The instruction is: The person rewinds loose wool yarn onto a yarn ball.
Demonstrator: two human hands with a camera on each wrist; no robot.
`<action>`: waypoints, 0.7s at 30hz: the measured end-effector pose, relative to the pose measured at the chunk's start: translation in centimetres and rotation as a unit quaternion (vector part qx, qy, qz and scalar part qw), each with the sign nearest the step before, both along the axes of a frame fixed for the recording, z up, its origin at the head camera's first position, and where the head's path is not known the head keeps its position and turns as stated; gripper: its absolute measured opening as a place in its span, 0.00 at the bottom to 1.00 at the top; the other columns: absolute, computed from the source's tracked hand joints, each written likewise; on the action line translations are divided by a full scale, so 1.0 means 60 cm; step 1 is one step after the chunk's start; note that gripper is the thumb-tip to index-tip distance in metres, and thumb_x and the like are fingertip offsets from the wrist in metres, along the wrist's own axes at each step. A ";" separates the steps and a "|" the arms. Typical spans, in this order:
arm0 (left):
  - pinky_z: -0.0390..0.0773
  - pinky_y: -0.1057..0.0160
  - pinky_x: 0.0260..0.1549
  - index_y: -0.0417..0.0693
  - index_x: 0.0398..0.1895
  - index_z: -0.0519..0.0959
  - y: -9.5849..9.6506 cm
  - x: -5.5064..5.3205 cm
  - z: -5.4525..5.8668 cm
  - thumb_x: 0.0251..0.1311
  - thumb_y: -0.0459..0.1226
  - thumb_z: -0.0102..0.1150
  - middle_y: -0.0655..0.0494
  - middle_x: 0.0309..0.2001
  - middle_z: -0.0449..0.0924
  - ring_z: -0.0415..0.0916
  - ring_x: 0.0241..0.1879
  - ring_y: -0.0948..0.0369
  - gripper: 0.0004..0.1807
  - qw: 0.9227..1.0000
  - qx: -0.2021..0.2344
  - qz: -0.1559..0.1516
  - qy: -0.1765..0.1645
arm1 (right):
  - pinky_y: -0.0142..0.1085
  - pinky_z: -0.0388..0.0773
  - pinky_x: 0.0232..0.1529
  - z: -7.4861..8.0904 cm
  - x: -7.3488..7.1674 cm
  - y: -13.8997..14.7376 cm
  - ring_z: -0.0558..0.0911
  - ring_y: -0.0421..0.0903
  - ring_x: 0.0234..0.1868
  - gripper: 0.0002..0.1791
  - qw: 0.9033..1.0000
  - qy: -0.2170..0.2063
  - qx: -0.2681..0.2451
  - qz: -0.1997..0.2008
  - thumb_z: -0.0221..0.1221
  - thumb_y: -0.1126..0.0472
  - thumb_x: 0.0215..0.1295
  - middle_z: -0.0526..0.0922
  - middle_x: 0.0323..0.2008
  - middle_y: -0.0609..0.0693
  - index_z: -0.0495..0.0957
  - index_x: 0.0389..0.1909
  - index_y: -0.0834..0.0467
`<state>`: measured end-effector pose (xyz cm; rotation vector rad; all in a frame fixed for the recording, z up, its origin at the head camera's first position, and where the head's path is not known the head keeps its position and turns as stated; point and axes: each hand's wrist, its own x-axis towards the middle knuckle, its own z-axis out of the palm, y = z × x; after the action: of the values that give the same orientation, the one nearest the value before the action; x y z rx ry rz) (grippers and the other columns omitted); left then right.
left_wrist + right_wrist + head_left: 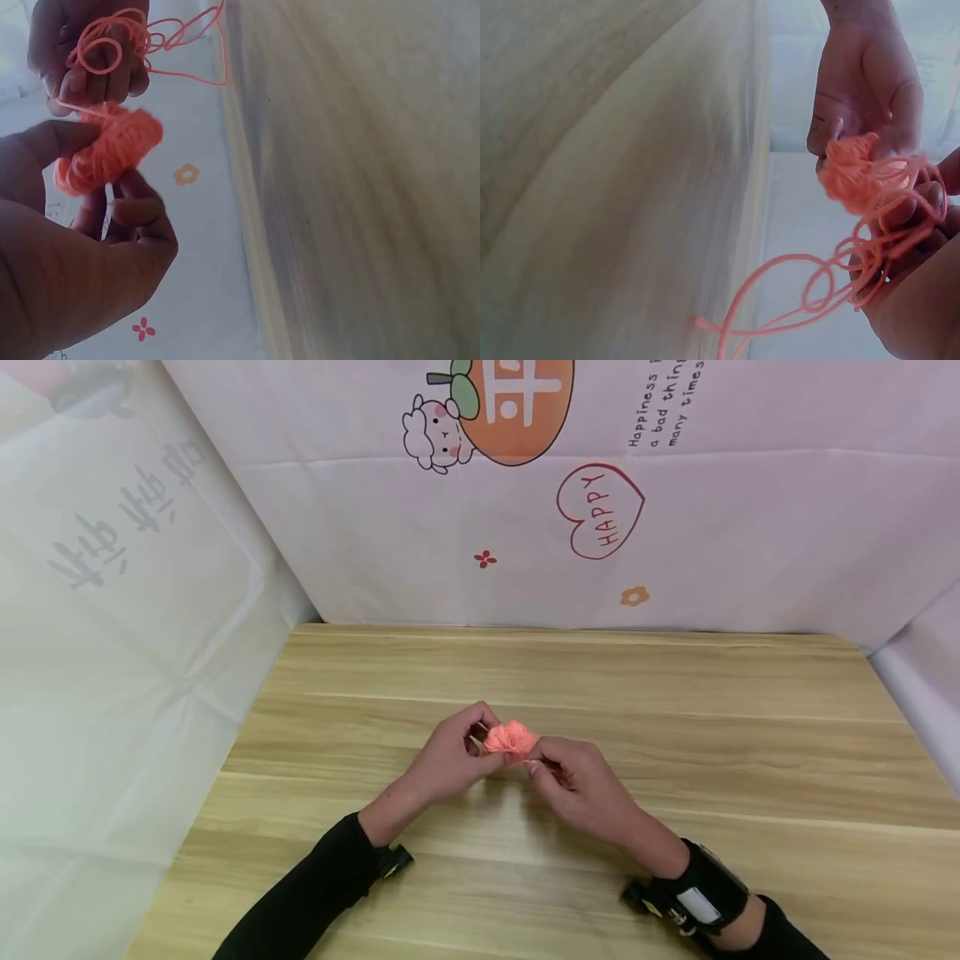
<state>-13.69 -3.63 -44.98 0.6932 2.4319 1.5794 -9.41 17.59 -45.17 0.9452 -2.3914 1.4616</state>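
A small coral-pink bundle of yarn (512, 737) is held above the table between both hands. My left hand (452, 758) pinches the bundle between thumb and fingers, as the left wrist view also shows. Against its other side, my right hand (588, 785) grips a strand close to the bundle. Loose loops of the same yarn (866, 259) gather in the right hand's curled fingers. Some of these strands hang off below the hand in the right wrist view, where a loose end (699, 322) shows.
Beneath the hands lies a wood-grain table (360, 668). A white printed cloth (390, 527) stands behind its far edge, and another white sheet (135, 677) hangs at the left. A black strap (701, 889) with a camera sits on the right wrist.
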 end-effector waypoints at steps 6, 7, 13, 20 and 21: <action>0.76 0.62 0.29 0.58 0.38 0.74 -0.004 -0.004 -0.010 0.52 0.34 0.64 0.62 0.34 0.76 0.73 0.35 0.62 0.13 0.997 -0.037 -0.067 0.006 | 0.27 0.62 0.17 -0.006 -0.004 0.007 0.65 0.35 0.18 0.13 1.000 -0.015 -0.015 -0.007 0.53 0.71 0.67 0.74 0.21 0.39 0.76 0.26 0.52; 0.76 0.63 0.29 0.59 0.38 0.74 -0.004 -0.004 -0.010 0.51 0.34 0.63 0.62 0.34 0.76 0.73 0.34 0.62 0.13 0.997 -0.039 -0.074 0.004 | 0.27 0.62 0.17 -0.003 -0.004 0.007 0.65 0.36 0.18 0.13 1.000 -0.018 -0.015 -0.011 0.53 0.71 0.67 0.74 0.21 0.39 0.76 0.26 0.52; 0.72 0.63 0.27 0.57 0.36 0.75 -0.005 -0.003 -0.008 0.50 0.32 0.58 0.59 0.32 0.75 0.71 0.31 0.62 0.12 0.993 -0.027 -0.111 -0.014 | 0.28 0.60 0.18 0.032 0.004 0.003 0.63 0.37 0.18 0.13 0.999 -0.025 -0.015 -0.028 0.51 0.77 0.64 0.72 0.20 0.42 0.77 0.26 0.58; 0.66 0.68 0.25 0.46 0.34 0.76 -0.004 -0.001 -0.001 0.46 0.25 0.51 0.52 0.30 0.72 0.66 0.27 0.61 0.13 0.979 0.063 -0.176 -0.078 | 0.27 0.60 0.18 0.050 0.009 0.002 0.63 0.36 0.18 0.15 0.998 -0.040 -0.020 -0.035 0.50 0.79 0.62 0.71 0.19 0.44 0.76 0.26 0.58; 0.67 0.68 0.26 0.44 0.34 0.76 -0.004 -0.001 -0.001 0.46 0.23 0.50 0.51 0.30 0.72 0.66 0.28 0.60 0.13 0.975 0.080 -0.189 -0.084 | 0.27 0.60 0.18 0.050 0.009 0.002 0.63 0.36 0.18 0.15 0.998 -0.041 -0.021 -0.034 0.50 0.79 0.62 0.71 0.19 0.44 0.76 0.26 0.58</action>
<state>-13.76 -3.89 -45.05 0.9413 1.9288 1.6097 -8.87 17.73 -42.16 0.7999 -2.4142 1.5484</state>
